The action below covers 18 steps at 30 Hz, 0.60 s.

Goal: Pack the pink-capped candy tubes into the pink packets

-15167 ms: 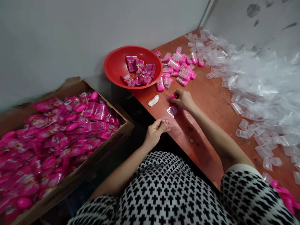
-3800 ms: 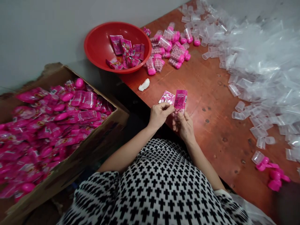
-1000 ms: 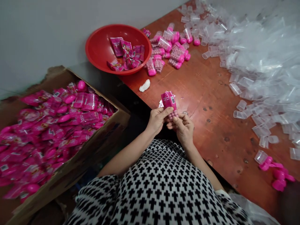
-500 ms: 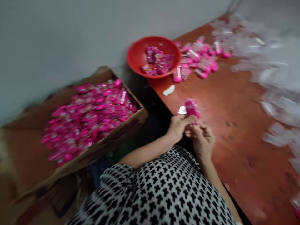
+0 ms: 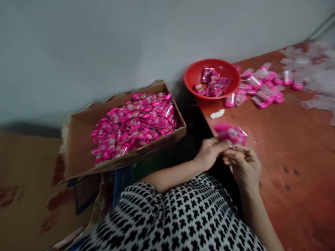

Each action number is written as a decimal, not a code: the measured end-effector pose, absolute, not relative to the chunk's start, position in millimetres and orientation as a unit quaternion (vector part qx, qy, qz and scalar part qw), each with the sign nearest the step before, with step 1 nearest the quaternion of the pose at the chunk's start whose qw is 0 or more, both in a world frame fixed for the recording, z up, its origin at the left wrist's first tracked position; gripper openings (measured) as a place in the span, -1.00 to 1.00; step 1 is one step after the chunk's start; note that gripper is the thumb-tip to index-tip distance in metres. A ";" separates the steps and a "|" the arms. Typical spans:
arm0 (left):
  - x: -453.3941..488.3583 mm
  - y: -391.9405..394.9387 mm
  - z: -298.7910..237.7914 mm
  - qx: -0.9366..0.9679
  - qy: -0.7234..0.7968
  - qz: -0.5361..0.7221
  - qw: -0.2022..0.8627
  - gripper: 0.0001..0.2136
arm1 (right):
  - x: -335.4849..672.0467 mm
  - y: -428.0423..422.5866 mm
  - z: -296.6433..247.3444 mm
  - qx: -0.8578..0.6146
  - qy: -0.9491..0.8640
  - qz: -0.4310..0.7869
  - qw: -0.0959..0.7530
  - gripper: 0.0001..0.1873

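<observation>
Above the near left edge of the red table, my left hand (image 5: 210, 153) is closed on a small pink packet (image 5: 237, 135). The packet is shiny on its right side, and its left end is blurred. My right hand (image 5: 246, 165) meets the left one at the packet's lower edge, its thumb and fingers pinched together. What lies between those right fingertips is too small to make out. A small crumpled white piece (image 5: 217, 114) rests on the table just beyond the hands.
At left, an open cardboard box (image 5: 78, 146) is heaped with pink packets (image 5: 138, 122). A red bowl (image 5: 192, 85) with several pink sachets stands at the table's corner. Pink-bottomed clear containers (image 5: 264, 90) and clear plastic pieces (image 5: 316, 73) cover the table's (image 5: 295, 153) far side.
My view has swung left, so everything sits further right. The pink packet has turned in my hands: its shiny part was on the left and is now on the right.
</observation>
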<state>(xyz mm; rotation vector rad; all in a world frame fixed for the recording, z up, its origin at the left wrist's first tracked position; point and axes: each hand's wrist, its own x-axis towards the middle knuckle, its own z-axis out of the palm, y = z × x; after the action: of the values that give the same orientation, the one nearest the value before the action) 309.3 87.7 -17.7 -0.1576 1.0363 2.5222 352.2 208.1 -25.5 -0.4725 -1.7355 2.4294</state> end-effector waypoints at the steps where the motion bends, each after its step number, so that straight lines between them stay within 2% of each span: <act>1: 304.8 75.2 -11.8 -0.065 0.353 0.924 0.131 -0.63 | 350.0 204.8 -23.9 -0.146 -0.581 0.800 0.044 -0.62; 5: 278.0 28.3 -10.6 -0.089 0.354 0.926 -0.091 -0.49 | 337.9 206.3 -23.1 -0.135 -0.611 0.780 0.005 -0.66; 7: 268.0 15.4 -22.5 -0.114 0.395 0.902 -0.133 -0.41 | 332.9 213.9 -24.9 -0.139 -0.619 0.773 0.004 -0.66; 9: 262.8 5.5 -34.1 -0.090 0.507 0.849 -0.122 -0.44 | 329.6 220.4 -25.9 -0.149 -0.632 0.761 0.010 -0.68; 11: 257.0 -8.5 -40.0 -0.004 0.693 0.715 -0.091 -0.57 | 327.1 223.1 -25.6 -0.162 -0.650 0.743 0.012 -0.70; 13: 245.6 -29.9 -40.7 0.091 0.871 0.479 -0.061 -0.69 | 324.4 222.1 -25.1 -0.169 -0.664 0.728 0.007 -0.71; 14: 237.8 -42.5 -40.8 0.122 0.928 0.349 -0.045 -0.68 | 323.1 220.7 -25.5 -0.170 -0.668 0.724 0.002 -0.72; 16: 219.9 -67.5 -43.9 0.152 0.978 0.142 -0.015 -0.69 | 320.8 217.2 -28.8 -0.175 -0.663 0.728 -0.007 -0.72; 18: 200.7 -86.7 -53.2 0.202 0.978 0.031 0.038 -0.68 | 319.1 214.1 -34.9 -0.188 -0.652 0.734 -0.014 -0.72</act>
<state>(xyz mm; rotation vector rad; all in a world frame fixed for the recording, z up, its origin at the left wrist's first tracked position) 200.7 -86.7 -53.2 0.6204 3.0007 0.0937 319.1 214.1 -34.9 -0.5967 -2.0673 2.3265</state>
